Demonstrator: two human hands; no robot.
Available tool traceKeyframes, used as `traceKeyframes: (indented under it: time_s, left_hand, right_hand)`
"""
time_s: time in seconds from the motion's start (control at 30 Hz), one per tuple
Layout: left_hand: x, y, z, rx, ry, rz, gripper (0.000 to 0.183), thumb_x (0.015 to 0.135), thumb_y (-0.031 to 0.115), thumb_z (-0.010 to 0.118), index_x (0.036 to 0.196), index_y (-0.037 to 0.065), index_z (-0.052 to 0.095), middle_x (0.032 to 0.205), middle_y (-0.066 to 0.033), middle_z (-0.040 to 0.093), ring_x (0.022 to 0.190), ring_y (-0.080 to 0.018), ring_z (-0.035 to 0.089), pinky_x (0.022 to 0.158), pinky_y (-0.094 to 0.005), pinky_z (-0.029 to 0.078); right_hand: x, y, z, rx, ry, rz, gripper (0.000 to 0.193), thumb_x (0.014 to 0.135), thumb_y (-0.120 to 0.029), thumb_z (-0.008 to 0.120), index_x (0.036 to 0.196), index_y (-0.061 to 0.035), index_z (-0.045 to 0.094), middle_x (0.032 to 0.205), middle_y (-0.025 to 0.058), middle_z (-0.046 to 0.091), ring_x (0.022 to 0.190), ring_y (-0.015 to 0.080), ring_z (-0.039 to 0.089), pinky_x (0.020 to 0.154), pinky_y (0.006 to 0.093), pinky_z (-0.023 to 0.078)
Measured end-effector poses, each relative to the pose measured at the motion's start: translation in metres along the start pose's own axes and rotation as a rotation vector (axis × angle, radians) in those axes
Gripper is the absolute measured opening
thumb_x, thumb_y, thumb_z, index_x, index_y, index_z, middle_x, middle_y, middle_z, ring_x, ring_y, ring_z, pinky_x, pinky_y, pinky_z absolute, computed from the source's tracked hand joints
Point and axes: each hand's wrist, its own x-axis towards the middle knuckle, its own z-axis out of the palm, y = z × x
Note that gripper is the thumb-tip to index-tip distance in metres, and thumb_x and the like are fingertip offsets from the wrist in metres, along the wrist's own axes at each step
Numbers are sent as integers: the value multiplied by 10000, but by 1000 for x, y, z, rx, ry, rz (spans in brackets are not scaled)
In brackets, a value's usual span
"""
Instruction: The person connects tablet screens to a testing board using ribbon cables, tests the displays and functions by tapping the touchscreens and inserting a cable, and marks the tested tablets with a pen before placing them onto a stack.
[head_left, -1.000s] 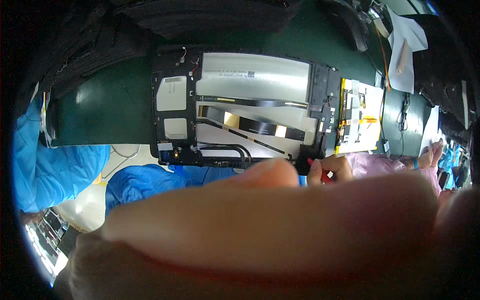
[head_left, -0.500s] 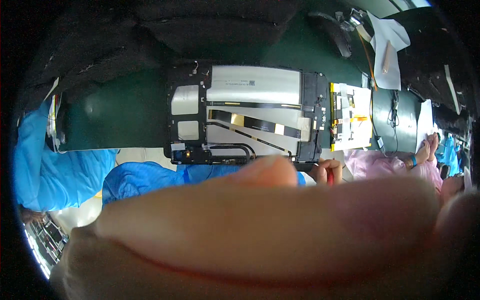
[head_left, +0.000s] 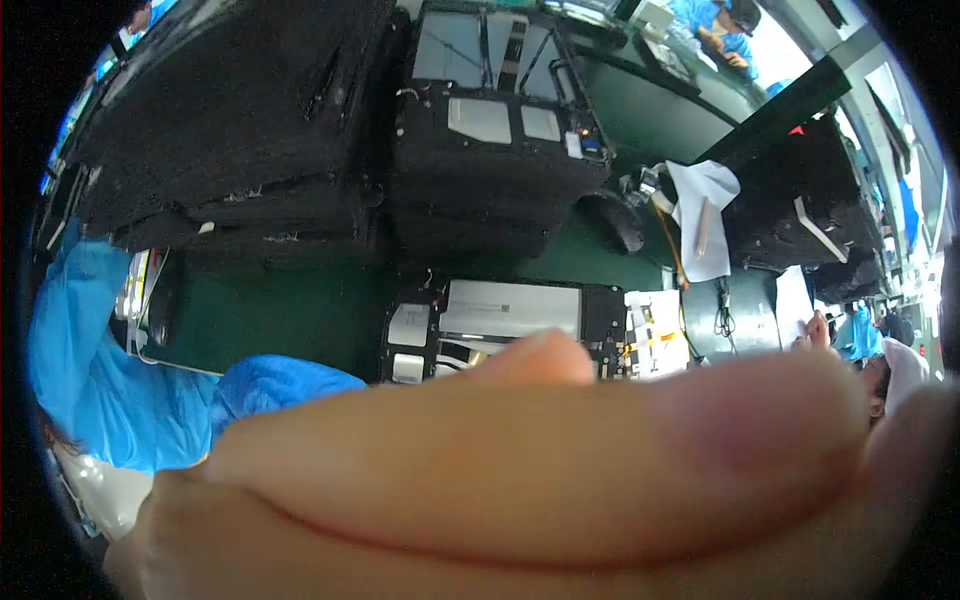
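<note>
Most of the lower view was taken up by a bare hand [head_left: 540, 480], v. close to the lens & blurred; whether it was L or R couldn't be told. Its fingers [head_left: 430, 440] were stretched sideways across the view, w/ one shorter fingertip [head_left: 548, 357] raised above them nr ctr. Whether they were spread wide or narrow, or whether anything was held, couldn't be told.

A black-framed panel unit [head_left: 604, 312] was laid flat on the green surface [head_left: 280, 315], nr ctr of view, its lower part hidden behind the hand; contact btwn the two couldn't be confirmed. A large silver plate [head_left: 512, 308] was seen in it, plus two smaller pale plates (one above the other) on its L side.

Just beside the unit, on its R, a whitish pack w/ yellow strips [head_left: 658, 328] was placed. Further R, a bundled black cable [head_left: 724, 318] was seen, & above it a white sheet [head_left: 719, 262] w/ a tan stick [head_left: 703, 230] on it.

At top ctr, a similar unit [head_left: 430, 120] was set on a black stack [head_left: 480, 205]; a bigger dark stack [head_left: 240, 120] was positioned to its L. A co-worker's lt-blue sleeve [head_left: 90, 330] was visible at far L, darker blue cloth [head_left: 290, 385] behind the hand, & a co-worker in blue [head_left: 735, 45] at upper R.
</note>
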Motion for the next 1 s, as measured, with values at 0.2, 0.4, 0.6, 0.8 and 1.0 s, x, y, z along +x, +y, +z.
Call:
traceKeyframes:
  time_s: [0.2,0.4,0.6,0.8,1.0]
  left_hand:
    - [-8,-11,1,-158,-8,-45,200,832,123,503,998,31,438,827,-160,471,681,-332,448,578,-422,389]
    - [3,5,10,-231,211,-148,271,760,98,522,1015,41,447,792,-155,439,653,-320,424,546,-435,359]
    - [18,8,-6,-144,-24,-37,353,647,124,526,986,46,472,796,-156,435,666,-329,429,567,-439,367]
    - [25,-4,12,-43,-51,27,380,650,144,521,1013,39,484,863,-180,457,744,-373,469,630,-463,405]
    - [53,11,15,-162,-70,24,412,642,142,526,1033,23,476,916,-201,471,786,-404,482,714,-482,432]
  right_hand:
    - [-22,-68,-47,-98,156,4,198,785,-120,586,877,-111,411,872,17,461,792,128,457,710,249,412]
    - [-37,-125,-142,-2,291,-315,296,835,-170,587,1082,-80,452,1087,57,528,979,175,535,858,323,440]
    - [54,-173,-122,-234,190,-540,258,880,-123,531,1129,-82,481,1083,38,535,985,151,522,874,307,411]
    - [192,-182,-79,-431,219,-741,158,846,-60,602,795,-91,457,801,-15,410,767,87,430,704,220,372]
    - [327,-170,-42,-229,78,-624,171,857,-41,596,835,-152,469,786,-36,516,743,53,503,586,213,392]
